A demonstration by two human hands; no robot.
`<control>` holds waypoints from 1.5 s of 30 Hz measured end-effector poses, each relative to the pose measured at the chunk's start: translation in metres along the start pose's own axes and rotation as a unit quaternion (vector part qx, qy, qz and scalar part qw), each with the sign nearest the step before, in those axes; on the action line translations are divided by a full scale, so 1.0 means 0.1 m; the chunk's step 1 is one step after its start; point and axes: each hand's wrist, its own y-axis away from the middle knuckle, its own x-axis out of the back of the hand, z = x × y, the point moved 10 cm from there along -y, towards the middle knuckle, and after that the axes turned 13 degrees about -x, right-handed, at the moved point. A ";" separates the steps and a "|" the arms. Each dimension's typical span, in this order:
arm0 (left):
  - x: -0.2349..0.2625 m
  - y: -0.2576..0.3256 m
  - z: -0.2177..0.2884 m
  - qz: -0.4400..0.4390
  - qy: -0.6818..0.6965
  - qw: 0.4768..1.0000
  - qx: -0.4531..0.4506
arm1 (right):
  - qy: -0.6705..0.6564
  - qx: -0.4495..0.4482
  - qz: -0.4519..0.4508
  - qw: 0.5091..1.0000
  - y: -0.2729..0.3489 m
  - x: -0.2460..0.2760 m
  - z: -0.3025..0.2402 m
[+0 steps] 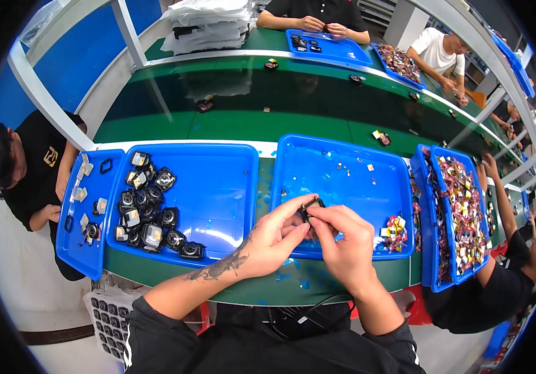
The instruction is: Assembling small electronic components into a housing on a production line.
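2 hands meeting over the near edge of the middle blue tray (343, 181), pinching 1 small black part (312, 203) between them. left hand (274, 240): fingers curled, thumb and forefinger closed on the part's left side, tattooed forearm coming in from lower left. right hand (346, 240): fingers bent, fingertips closed on the part's right and top edge. neither hand spread; both grips tight and small.

part location: held just above the tray's front rim, not resting on anything. mostly hidden by fingers; looks like a thin dark frame or housing.

handling, judged: light, rigid, probably moulded plastic; small enough to slip or flick out of a pinch. thin walls likely to crack or bend if squeezed across the open middle. best held by the outer edges, fingertips on opposite sides, clear of any lens or contact face.

around: left blue tray (212, 187) with a cluster of similar black round modules (149, 215) along its left side; narrow tray (84, 212) further left with small pale pieces; right tray (455, 212) heaped with colourful small components (464, 206); few scraps on the green tabletop (230, 118). other people seated around, working at own trays.
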 end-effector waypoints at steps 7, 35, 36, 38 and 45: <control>-0.02 0.01 0.10 -0.010 0.038 0.999 -0.014 | 0.027 -0.037 -0.004 0.999 0.00 0.01 0.04; 0.13 -0.04 0.11 0.050 0.080 0.995 -0.017 | 0.005 0.029 -0.013 0.999 0.02 0.13 -0.09; 0.14 -0.06 0.15 0.052 0.082 0.995 -0.019 | 0.046 0.057 -0.017 0.997 0.06 0.07 -0.17; 0.10 -0.05 0.16 0.048 0.069 0.996 -0.021 | 0.093 0.099 -0.013 0.991 0.19 0.01 -0.12; -0.12 0.03 0.74 -0.040 -0.360 0.893 -0.268 | -0.323 -0.210 -0.109 0.916 0.17 -0.01 0.35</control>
